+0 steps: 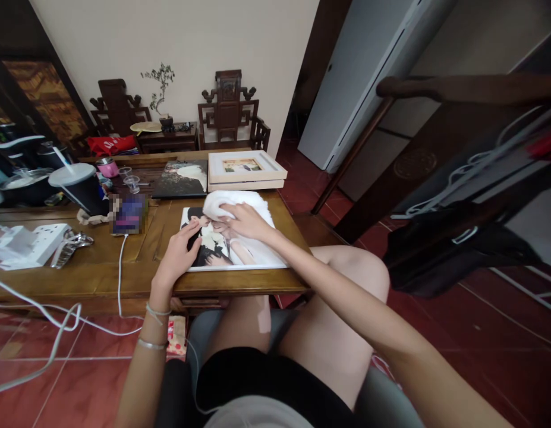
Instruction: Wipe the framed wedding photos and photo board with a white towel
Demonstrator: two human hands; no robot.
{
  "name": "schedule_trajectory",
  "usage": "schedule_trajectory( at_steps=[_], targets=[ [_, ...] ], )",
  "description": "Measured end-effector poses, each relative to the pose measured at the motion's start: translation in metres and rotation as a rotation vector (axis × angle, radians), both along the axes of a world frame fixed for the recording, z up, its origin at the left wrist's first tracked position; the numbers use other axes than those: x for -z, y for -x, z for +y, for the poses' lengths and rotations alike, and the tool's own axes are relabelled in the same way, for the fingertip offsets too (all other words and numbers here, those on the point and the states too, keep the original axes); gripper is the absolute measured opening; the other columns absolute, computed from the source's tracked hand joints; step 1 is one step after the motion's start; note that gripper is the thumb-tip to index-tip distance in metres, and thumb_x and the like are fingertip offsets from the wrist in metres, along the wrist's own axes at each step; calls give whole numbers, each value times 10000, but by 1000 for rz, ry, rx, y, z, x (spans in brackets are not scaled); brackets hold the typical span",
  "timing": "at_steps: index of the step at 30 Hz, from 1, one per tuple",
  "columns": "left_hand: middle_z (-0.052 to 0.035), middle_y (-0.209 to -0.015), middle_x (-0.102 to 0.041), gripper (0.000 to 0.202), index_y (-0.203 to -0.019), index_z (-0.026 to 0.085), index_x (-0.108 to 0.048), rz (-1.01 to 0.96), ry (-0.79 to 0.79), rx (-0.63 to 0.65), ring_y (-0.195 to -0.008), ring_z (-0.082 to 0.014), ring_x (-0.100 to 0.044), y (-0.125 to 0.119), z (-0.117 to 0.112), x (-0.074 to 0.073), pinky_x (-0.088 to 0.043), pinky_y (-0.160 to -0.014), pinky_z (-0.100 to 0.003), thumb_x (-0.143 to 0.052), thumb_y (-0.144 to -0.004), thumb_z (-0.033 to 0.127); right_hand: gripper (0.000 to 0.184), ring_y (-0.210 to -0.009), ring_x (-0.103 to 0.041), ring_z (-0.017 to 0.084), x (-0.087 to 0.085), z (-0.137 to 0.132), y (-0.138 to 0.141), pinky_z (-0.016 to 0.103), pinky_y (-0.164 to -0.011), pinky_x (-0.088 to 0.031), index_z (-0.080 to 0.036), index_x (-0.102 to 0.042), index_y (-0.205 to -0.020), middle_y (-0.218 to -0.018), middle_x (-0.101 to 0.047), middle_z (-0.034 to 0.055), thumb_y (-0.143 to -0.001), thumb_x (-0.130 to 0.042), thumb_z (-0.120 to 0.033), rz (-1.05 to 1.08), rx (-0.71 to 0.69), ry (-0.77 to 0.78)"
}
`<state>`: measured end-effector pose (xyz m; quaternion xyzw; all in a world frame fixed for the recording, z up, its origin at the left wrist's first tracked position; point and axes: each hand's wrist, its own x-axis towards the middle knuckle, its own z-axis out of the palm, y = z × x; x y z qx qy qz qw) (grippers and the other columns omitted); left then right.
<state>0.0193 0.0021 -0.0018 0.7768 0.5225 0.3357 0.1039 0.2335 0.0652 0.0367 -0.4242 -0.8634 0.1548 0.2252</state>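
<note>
A large photo print (252, 252) lies flat at the near edge of the wooden table (97, 270). My left hand (179, 252) rests on the print's left part, fingers curled down against it. My right hand (246, 220) presses a white cloth (233, 202) onto the upper part of the print, fingers closed over the cloth.
Behind the print lie a dark photo panel (181, 178) and white frames (246, 169), stacked. A black lidded cup with a straw (81, 187), a power strip (43, 241), cables and small cups sit at the left. A dark wooden rack with a black bag (457, 249) stands at right.
</note>
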Motion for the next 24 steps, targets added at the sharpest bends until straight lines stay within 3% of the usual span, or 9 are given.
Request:
schedule_trajectory(
  at_steps=[4, 7, 12, 15, 18, 24],
  targets=[
    [-180, -1391, -614, 451, -1292, 68, -644, 22, -3, -12, -1335, -282, -553, 0, 0, -1, -388, -1173, -448, -480, -942, 300, 239, -1059, -665, 258, -13, 14, 54, 335, -937, -447, -207, -712, -1079, -1133, -752, 57, -944, -519, -248, 85, -137, 77],
    [-186, -1356, -638, 451, -1281, 61, -645, 27, -6, -24, -1305, -289, -577, 1, 1, 0, -413, -1153, -451, -480, -942, 308, 247, -1122, -635, 259, -13, 17, 65, 354, -990, -428, -224, -720, -1102, -1217, -725, 36, -953, -532, -284, 123, -197, 69],
    [-157, -1428, -589, 449, -1312, 105, -633, 4, -1, 5, -1357, -271, -533, 1, 2, 3, -376, -1180, -454, -471, -953, 320, 301, -1050, -667, 252, -3, 20, 17, 387, -970, -469, -208, -710, -1164, -1160, -739, 56, -950, -506, -260, 181, -104, 175],
    [-143, -1463, -557, 456, -1339, 120, -618, 3, 9, 11, -1380, -258, -510, 0, 1, 2, -359, -1192, -448, -460, -960, 319, 285, -1172, -609, 295, 3, 21, -28, 435, -1037, -416, -180, -716, -1113, -1244, -706, 101, -944, -519, -299, 158, -12, 90],
    [-128, -1455, -568, 452, -1333, 134, -629, 9, 14, -10, -1367, -255, -525, -1, 0, 0, -362, -1191, -444, -469, -950, 313, 286, -1107, -627, 294, 10, 22, -63, 423, -1003, -431, -182, -707, -1042, -1177, -725, 107, -953, -493, -349, 172, 90, 33],
    [-136, -1446, -574, 452, -1308, 134, -652, 6, 25, -31, -1364, -263, -529, -1, 0, 0, -365, -1188, -449, -487, -939, 334, 279, -953, -653, 271, 20, 23, -73, 371, -891, -462, -203, -672, -992, -1015, -741, 81, -969, -429, -336, 48, 125, -76]
  ],
)
